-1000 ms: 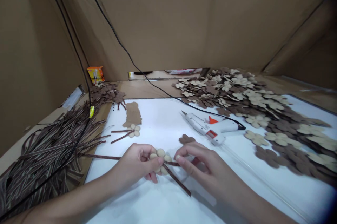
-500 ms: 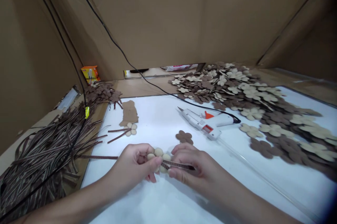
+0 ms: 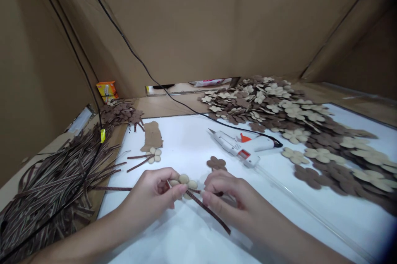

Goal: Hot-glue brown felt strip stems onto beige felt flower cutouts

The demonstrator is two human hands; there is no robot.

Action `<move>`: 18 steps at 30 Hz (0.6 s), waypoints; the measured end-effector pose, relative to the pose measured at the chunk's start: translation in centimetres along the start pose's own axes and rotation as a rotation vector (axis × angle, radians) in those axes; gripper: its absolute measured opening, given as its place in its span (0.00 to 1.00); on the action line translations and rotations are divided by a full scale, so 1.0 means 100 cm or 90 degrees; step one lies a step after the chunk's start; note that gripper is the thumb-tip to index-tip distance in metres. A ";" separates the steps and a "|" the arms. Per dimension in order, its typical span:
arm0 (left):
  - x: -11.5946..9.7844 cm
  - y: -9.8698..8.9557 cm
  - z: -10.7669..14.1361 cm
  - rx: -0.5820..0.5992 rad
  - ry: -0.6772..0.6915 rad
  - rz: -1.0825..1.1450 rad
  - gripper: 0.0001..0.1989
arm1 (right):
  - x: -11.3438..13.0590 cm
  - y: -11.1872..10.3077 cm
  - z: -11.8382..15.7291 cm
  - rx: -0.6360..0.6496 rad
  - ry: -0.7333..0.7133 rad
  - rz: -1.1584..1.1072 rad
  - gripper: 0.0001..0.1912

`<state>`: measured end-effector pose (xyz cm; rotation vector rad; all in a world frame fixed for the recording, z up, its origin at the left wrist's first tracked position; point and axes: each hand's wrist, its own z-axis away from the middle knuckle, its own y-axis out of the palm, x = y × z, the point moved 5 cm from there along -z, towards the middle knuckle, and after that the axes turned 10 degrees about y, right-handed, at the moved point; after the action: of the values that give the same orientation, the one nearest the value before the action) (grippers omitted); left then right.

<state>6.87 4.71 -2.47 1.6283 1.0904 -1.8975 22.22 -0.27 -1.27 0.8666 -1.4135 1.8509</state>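
My left hand (image 3: 158, 193) pinches a cream flower cutout (image 3: 184, 178), its thumb pressed near the flower's middle. From under that thumb a narrow brown ribbon (image 3: 214, 215) slants down to the right, its end hanging free. A second strand runs from the flower into my right hand (image 3: 229, 193), whose thumb and fingers close on it. Just behind the right hand lies a brown flower cutout (image 3: 216, 162). Further left, another cream flower (image 3: 156, 155) rests on the white board with two ribbon tails. My fingers hide part of the held flower.
A white glue gun (image 3: 237, 148) lies beyond my right hand, its clear glue stick trailing right and a black cord (image 3: 182, 102) behind. Flower cutouts (image 3: 288, 106) heap at the right. Ribbons (image 3: 58, 173) pile at the left, near a cardboard scrap (image 3: 153, 135) and an orange box (image 3: 107, 91).
One ribbon strand has dropped from between my right fingers and now slants down to the right. The flower and my left hand have shifted slightly left.
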 end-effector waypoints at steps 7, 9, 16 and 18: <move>-0.014 -0.019 -0.005 0.049 0.071 -0.140 0.07 | 0.001 -0.001 0.001 -0.036 -0.041 0.035 0.17; -0.031 -0.032 -0.005 0.020 0.221 -0.292 0.06 | 0.001 -0.004 0.001 -0.059 -0.065 0.043 0.17; -0.058 -0.065 0.006 -0.037 0.532 -0.274 0.12 | -0.012 -0.017 -0.004 -0.115 0.016 -0.113 0.22; -0.060 -0.065 0.008 -0.062 0.559 -0.229 0.11 | -0.014 -0.014 -0.005 -0.116 0.021 -0.140 0.20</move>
<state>2.95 7.02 5.19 2.4040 1.8714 -1.2381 24.13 0.37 -1.70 0.8579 -1.3835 1.5408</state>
